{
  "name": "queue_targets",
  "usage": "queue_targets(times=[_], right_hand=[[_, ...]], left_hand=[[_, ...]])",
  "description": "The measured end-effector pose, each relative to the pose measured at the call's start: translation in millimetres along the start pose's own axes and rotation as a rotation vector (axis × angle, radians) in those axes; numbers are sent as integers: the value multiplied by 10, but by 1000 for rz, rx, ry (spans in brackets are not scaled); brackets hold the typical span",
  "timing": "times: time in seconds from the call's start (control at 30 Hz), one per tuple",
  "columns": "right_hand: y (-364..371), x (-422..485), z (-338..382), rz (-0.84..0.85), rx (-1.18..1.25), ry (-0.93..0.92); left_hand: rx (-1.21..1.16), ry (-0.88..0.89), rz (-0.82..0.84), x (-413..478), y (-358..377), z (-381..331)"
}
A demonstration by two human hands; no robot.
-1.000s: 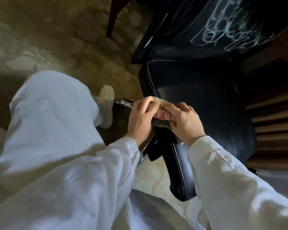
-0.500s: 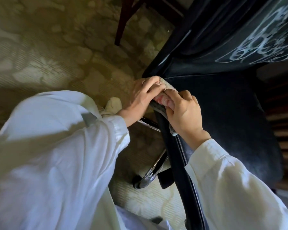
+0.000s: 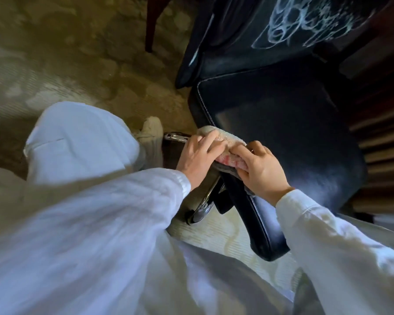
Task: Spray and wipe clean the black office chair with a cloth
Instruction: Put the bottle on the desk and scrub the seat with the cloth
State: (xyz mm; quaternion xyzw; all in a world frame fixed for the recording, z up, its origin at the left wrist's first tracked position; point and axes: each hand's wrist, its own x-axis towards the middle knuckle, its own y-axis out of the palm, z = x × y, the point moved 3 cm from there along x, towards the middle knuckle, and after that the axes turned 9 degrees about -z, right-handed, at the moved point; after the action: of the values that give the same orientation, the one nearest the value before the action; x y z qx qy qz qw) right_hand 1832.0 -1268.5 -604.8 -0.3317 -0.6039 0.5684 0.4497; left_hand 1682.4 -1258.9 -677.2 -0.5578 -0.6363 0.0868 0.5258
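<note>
Cloth (image 3: 228, 142) wrapped over the side edge of the black office chair (image 3: 282, 133) seat, both hands on it.
Left hand (image 3: 198, 153) and right hand (image 3: 263, 171) sit close together; each grip is curled round the cloth. Chrome base leg (image 3: 203, 203) visible beneath them, above the carpet (image 3: 77, 76).

Sleeved forearms converge; left hand (image 3: 198, 155) and right hand (image 3: 262, 171) sit side by side, fingers curled, gripping the cloth (image 3: 225, 142).

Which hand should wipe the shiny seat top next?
Probably right: the right hand grips the cloth on the inner side of the seat, while the left hand holds it at the outer edge.
</note>
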Motion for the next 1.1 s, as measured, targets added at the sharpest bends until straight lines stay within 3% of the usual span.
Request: queue_targets(times=[0.3, 0.6, 0.7, 0.8, 1.0, 1.1], right_hand=[[-272, -1202, -105, 117, -83, 46], [-251, -2126, -173, 227, -215, -138], [-177, -2216, -182, 216, -186, -99], [-84, -2282, -65, 57, -255, -231], [235, -2381, 121, -161, -575, -219], [253, -2320, 227, -258, -542, -240]], left_hand=[[17, 158, 40, -705, -59, -974], [32, 700, 72, -1113, -13, -1501], [40, 805, 111, -1117, -58, -1508], [91, 905, 157, -1100, -80, -1487], [135, 1044, 199, -1083, -99, -1434], [121, 1117, 254, -1084, -66, -1355]])
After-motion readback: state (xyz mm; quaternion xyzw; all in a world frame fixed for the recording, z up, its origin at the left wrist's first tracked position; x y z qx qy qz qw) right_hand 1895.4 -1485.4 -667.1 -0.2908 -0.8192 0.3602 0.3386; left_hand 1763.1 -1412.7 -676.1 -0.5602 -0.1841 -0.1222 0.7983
